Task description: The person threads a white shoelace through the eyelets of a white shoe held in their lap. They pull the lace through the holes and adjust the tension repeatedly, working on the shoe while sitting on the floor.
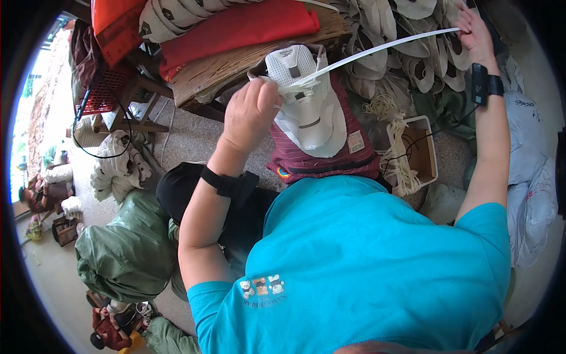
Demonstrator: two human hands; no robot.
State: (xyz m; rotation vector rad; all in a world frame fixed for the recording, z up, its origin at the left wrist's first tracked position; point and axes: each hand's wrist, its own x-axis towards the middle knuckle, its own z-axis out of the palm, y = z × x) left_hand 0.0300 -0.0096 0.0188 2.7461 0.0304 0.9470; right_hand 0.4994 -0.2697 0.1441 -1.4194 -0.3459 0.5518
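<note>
A white shoe upper (321, 121) with its tongue standing up lies over a maroon pinstriped cloth (321, 164) on my lap. My left hand (250, 115) is closed at the upper's left edge, beside the lace holes. Whether lace is also between its fingers is hidden. From the lacing, a white shoelace (389, 46) runs taut, in a slight arc, up to the far right. My right hand (476, 40) pinches its far end, with that arm stretched out.
Beyond my lap stands a wooden bench (221, 85) with red cloth (242, 36). Many shoe uppers (407, 53) hang at the back right. Loose laces (405, 156) drape over a box (423, 147). Green sacks (127, 245) lie left; people (109, 330) sit farther off.
</note>
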